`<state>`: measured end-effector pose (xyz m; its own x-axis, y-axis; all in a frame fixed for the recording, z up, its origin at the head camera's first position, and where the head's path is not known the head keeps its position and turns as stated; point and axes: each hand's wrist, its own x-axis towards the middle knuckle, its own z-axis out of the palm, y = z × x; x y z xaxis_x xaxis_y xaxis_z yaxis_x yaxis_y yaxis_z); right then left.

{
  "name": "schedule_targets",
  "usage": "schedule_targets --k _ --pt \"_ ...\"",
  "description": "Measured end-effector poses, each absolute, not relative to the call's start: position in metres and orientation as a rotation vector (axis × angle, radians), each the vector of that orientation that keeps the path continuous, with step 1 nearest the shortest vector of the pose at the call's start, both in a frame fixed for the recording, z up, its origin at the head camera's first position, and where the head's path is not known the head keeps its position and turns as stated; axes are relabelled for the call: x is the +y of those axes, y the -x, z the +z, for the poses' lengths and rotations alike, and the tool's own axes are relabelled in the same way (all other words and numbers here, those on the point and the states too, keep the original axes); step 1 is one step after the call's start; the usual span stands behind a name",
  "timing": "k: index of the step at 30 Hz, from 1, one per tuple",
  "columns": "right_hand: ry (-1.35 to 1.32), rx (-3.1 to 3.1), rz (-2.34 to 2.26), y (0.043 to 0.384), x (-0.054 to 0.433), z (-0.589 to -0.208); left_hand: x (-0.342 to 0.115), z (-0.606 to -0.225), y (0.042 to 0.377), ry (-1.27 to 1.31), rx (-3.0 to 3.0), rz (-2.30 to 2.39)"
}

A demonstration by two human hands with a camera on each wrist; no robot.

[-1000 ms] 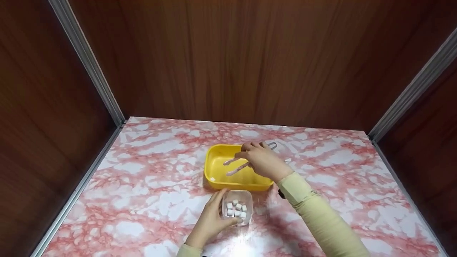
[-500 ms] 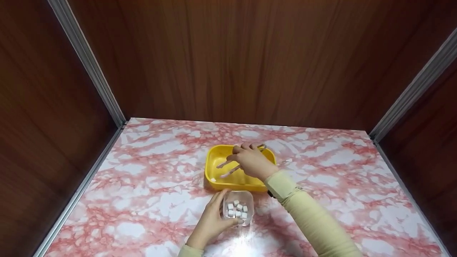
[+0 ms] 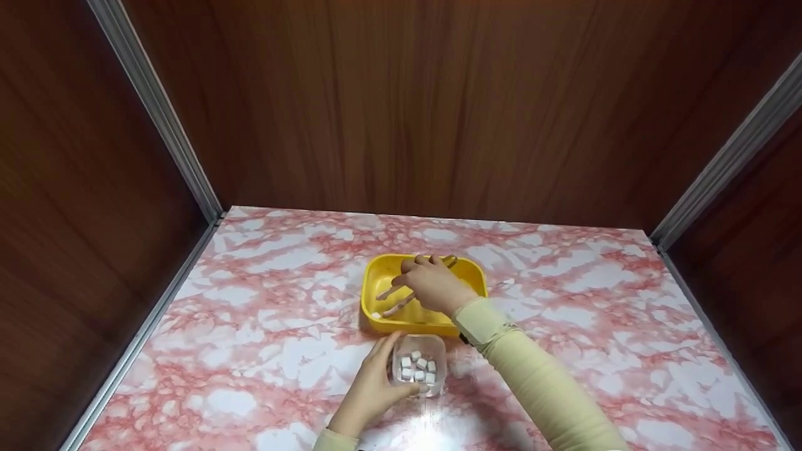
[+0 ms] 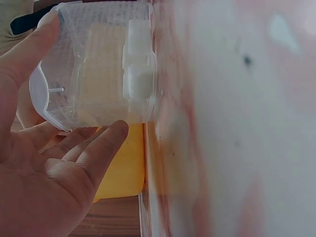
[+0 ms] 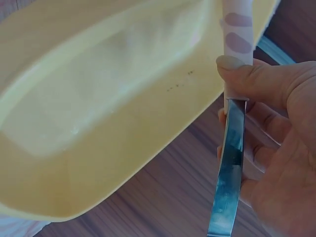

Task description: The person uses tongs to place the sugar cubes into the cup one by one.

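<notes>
My left hand [image 3: 376, 385] grips a small clear plastic container [image 3: 423, 342] standing on the table, thumb on the near side and fingers along the left. Several white cubes [image 3: 416, 369] lie inside it. In the left wrist view the container [image 4: 103, 64] sits between thumb and fingers. My right hand [image 3: 432, 285] holds tongs [image 3: 400, 305] with pale pink arms over a yellow tub [image 3: 407, 327]; their tips are spread apart. A single white cube [image 3: 376, 316] lies at the tub's near left corner, close to the tips. The right wrist view shows the tongs' metal bend [image 5: 228, 168].
The tub stands just behind the clear container on a red-and-white marbled table [image 3: 250, 313]. Brown wood-grain panels [image 3: 401, 106] rise at the back and both sides, with metal strips [image 3: 163, 119] at the corners.
My right hand has moved left and slightly down with the tongs, bringing the spread tips nearer the cube in the tub. The left hand and container stay in place.
</notes>
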<state>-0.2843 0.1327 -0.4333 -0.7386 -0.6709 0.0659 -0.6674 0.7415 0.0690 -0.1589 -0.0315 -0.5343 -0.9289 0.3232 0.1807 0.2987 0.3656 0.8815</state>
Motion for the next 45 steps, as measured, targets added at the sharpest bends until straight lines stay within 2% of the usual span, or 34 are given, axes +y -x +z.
schedule_targets --k 45 --pt "-1.147 -2.835 -0.239 0.282 0.113 -0.449 -0.031 -0.534 0.16 -0.563 2.552 1.638"
